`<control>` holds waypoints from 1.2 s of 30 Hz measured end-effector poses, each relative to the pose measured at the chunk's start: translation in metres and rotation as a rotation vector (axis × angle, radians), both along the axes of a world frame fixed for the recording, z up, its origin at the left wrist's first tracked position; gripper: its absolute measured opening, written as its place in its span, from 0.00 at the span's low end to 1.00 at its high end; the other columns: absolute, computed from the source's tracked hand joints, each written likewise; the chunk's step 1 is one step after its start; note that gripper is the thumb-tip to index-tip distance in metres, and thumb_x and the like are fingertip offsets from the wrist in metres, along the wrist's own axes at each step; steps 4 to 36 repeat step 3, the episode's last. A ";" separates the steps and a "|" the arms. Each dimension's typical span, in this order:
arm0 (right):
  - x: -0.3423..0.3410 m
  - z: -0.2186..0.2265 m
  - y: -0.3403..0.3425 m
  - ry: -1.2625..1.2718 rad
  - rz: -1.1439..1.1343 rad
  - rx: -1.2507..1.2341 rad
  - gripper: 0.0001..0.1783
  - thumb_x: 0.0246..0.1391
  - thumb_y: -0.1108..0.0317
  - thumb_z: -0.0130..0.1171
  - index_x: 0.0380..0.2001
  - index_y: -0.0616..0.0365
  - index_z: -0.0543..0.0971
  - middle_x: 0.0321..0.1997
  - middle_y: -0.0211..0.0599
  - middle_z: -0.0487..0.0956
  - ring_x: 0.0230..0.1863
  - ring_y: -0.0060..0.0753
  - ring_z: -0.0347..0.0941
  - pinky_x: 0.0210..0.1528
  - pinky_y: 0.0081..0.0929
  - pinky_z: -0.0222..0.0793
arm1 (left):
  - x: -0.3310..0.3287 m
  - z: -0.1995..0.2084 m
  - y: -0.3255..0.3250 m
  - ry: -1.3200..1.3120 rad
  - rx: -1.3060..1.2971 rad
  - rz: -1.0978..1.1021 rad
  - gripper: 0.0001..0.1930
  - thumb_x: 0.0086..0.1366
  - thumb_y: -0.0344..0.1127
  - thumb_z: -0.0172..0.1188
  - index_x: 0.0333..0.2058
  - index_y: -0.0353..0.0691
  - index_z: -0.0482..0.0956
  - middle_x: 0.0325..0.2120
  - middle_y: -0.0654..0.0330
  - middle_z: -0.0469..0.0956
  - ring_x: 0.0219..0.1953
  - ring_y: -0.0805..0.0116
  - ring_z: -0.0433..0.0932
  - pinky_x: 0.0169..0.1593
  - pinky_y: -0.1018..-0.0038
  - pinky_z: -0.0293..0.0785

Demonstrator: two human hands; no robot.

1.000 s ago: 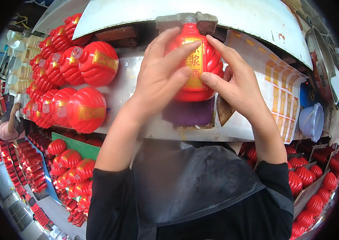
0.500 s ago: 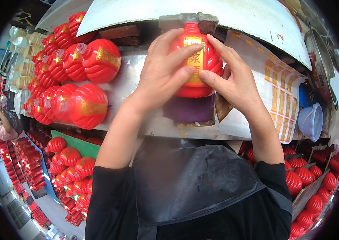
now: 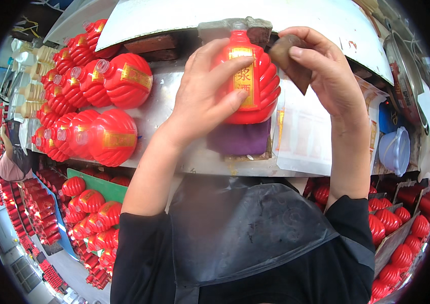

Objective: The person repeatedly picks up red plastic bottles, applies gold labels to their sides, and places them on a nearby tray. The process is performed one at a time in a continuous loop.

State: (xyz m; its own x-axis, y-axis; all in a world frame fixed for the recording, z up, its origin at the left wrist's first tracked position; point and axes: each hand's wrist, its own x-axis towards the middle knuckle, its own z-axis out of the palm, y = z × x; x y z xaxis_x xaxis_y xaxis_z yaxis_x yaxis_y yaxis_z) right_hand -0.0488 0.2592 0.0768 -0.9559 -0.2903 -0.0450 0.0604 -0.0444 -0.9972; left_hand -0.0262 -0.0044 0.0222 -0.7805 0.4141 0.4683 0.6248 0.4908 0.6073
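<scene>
A red bottle [image 3: 264,86] with ribbed sides and a clear neck lies label up on the bench, its neck end at a grey block [image 3: 259,30]. My left hand [image 3: 204,86] grips it from the left, thumb and fingers along the gold-and-red label [image 3: 244,76]. To the right of the bottle and apart from it, my right hand [image 3: 326,66] is raised, pinching a flat brown scraper-like piece [image 3: 291,63] with a pointed end. Under the near end of the bottle lies a purple cloth [image 3: 240,139].
Several labelled red bottles [image 3: 128,81] lie in rows at the left. A sheet of labels [image 3: 301,147] covers the bench at the right, near a pale blue bucket [image 3: 394,152]. A white board [image 3: 255,12] runs along the back. Another person [image 3: 9,162] is at far left.
My right hand has left the bottle and moved up and right, with the brown piece now between thumb and fingers. That piece showed beside the purple cloth before. My left hand stays on the bottle.
</scene>
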 end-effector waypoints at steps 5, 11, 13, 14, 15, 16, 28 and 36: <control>-0.001 0.007 -0.009 0.140 0.075 0.137 0.22 0.66 0.61 0.64 0.59 0.58 0.79 0.50 0.32 0.83 0.48 0.21 0.80 0.47 0.17 0.77 | 0.000 -0.001 0.001 0.001 -0.008 0.013 0.28 0.62 0.45 0.66 0.61 0.45 0.81 0.70 0.48 0.65 0.71 0.47 0.64 0.73 0.55 0.58; -0.001 0.007 -0.009 0.140 0.075 0.137 0.22 0.66 0.61 0.64 0.59 0.58 0.79 0.50 0.32 0.83 0.48 0.21 0.80 0.47 0.17 0.77 | 0.000 -0.001 0.001 0.001 -0.008 0.013 0.28 0.62 0.45 0.66 0.61 0.45 0.81 0.70 0.48 0.65 0.71 0.47 0.64 0.73 0.55 0.58; -0.001 0.007 -0.009 0.140 0.075 0.137 0.22 0.66 0.61 0.64 0.59 0.58 0.79 0.50 0.32 0.83 0.48 0.21 0.80 0.47 0.17 0.77 | 0.000 -0.001 0.001 0.001 -0.008 0.013 0.28 0.62 0.45 0.66 0.61 0.45 0.81 0.70 0.48 0.65 0.71 0.47 0.64 0.73 0.55 0.58; -0.001 0.007 -0.009 0.140 0.075 0.137 0.22 0.66 0.61 0.64 0.59 0.58 0.79 0.50 0.32 0.83 0.48 0.21 0.80 0.47 0.17 0.77 | 0.000 -0.001 0.001 0.001 -0.008 0.013 0.28 0.62 0.45 0.66 0.61 0.45 0.81 0.70 0.48 0.65 0.71 0.47 0.64 0.73 0.55 0.58; -0.001 0.007 -0.009 0.140 0.075 0.137 0.22 0.66 0.61 0.64 0.59 0.58 0.79 0.50 0.32 0.83 0.48 0.21 0.80 0.47 0.17 0.77 | 0.000 -0.001 0.001 0.001 -0.008 0.013 0.28 0.62 0.45 0.66 0.61 0.45 0.81 0.70 0.48 0.65 0.71 0.47 0.64 0.73 0.55 0.58; -0.001 0.007 -0.009 0.140 0.075 0.137 0.22 0.66 0.61 0.64 0.59 0.58 0.79 0.50 0.32 0.83 0.48 0.21 0.80 0.47 0.17 0.77 | 0.000 -0.001 0.001 0.001 -0.008 0.013 0.28 0.62 0.45 0.66 0.61 0.45 0.81 0.70 0.48 0.65 0.71 0.47 0.64 0.73 0.55 0.58; -0.001 0.007 -0.009 0.140 0.075 0.137 0.22 0.66 0.61 0.64 0.59 0.58 0.79 0.50 0.32 0.83 0.48 0.21 0.80 0.47 0.17 0.77 | 0.000 -0.001 0.001 0.001 -0.008 0.013 0.28 0.62 0.45 0.66 0.61 0.45 0.81 0.70 0.48 0.65 0.71 0.47 0.64 0.73 0.55 0.58; -0.001 0.007 -0.009 0.140 0.075 0.137 0.22 0.66 0.61 0.64 0.59 0.58 0.79 0.50 0.32 0.83 0.48 0.21 0.80 0.47 0.17 0.77 | 0.000 -0.001 0.001 0.001 -0.008 0.013 0.28 0.62 0.45 0.66 0.61 0.45 0.81 0.70 0.48 0.65 0.71 0.47 0.64 0.73 0.55 0.58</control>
